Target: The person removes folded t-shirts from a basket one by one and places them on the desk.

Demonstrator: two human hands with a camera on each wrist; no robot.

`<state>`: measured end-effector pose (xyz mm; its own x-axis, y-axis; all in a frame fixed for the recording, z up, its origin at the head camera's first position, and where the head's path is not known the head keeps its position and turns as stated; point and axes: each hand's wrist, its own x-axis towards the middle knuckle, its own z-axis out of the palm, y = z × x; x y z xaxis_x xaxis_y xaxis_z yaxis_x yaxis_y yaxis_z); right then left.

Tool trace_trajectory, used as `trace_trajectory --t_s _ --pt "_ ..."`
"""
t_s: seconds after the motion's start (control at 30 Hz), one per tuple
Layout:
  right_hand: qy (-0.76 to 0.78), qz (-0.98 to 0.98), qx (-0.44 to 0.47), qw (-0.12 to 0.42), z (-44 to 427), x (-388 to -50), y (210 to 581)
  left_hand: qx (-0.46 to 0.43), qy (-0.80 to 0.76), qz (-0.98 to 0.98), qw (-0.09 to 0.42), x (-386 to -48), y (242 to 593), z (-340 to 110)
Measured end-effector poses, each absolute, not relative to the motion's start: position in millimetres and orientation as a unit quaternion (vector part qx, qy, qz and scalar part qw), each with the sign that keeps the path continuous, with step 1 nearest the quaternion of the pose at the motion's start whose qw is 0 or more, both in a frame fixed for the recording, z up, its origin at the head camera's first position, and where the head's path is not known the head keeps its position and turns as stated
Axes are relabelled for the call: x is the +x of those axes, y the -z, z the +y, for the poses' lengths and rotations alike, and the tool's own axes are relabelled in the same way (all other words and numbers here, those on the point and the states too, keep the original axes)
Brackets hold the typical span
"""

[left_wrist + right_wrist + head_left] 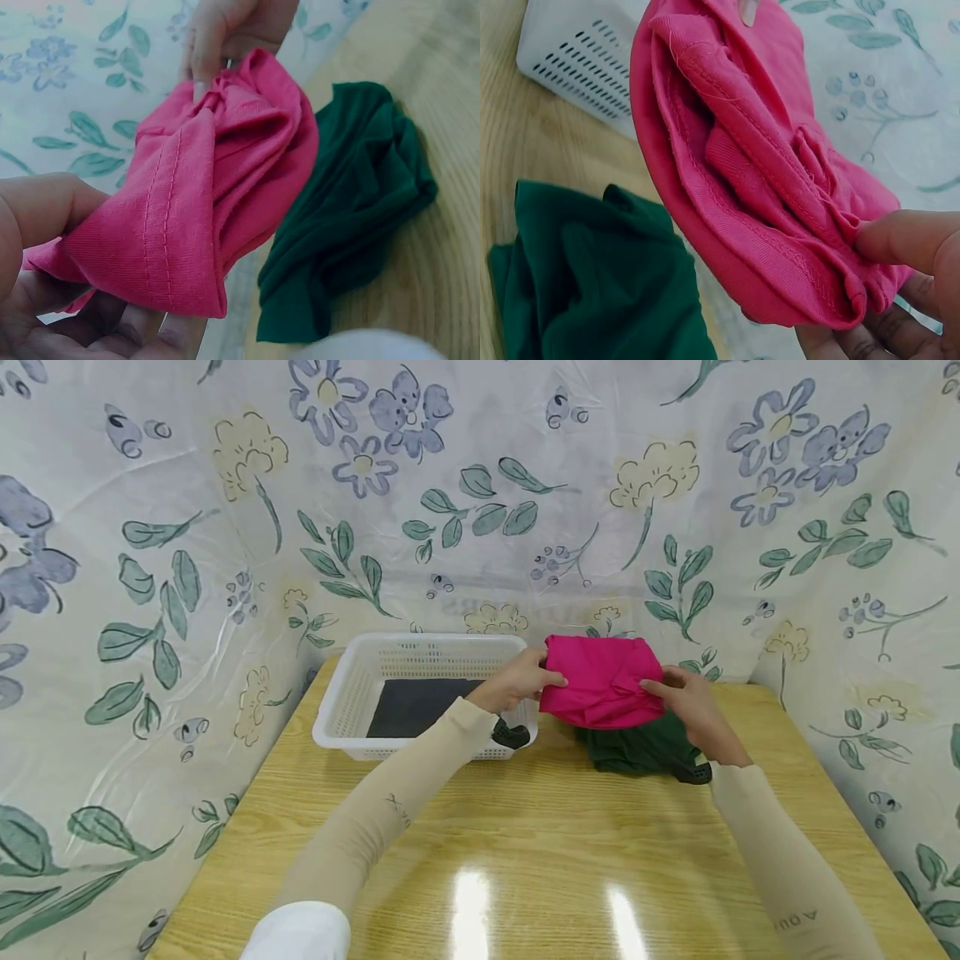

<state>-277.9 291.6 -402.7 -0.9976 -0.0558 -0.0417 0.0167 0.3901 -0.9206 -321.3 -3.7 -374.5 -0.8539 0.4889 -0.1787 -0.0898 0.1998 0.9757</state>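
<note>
A folded bright pink garment (600,681) is held up off the table between both hands. At its left end my left hand (517,681) grips the fabric, thumb on top and fingers beneath. My right hand (690,702) pinches the right end the same way. Stitched hems and several fabric layers show in the right wrist view, where the pink garment (742,165) hangs a little loose. Below it, a dark green garment (637,745) lies bunched on the table; the left wrist view shows the green cloth (352,202) apart from the pink one.
A white perforated plastic basket (352,742) stands at the back left of the wooden table (525,843), with a dark folded cloth (412,706) lying inside. Floral sheeting (480,552) rises behind the table and along both sides.
</note>
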Motion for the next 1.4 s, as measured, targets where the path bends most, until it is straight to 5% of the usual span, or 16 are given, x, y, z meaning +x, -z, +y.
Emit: trace_trajectory --t_s 0.4,0.87,1.4 --pt "0.564 0.824 0.014 0.046 318.2 -269.7 407.4 0.132 -0.622 0.728 0.257 -321.4 385.1 29.1" --pt "0.570 0.821 0.022 -0.001 355.1 -268.4 430.3 0.121 -0.625 0.733 0.241 -319.8 402.6 70.4" --pt "0.567 0.821 0.056 0.029 369.5 -274.5 453.2 0.103 -0.628 0.726 0.261 -323.4 429.5 87.8"
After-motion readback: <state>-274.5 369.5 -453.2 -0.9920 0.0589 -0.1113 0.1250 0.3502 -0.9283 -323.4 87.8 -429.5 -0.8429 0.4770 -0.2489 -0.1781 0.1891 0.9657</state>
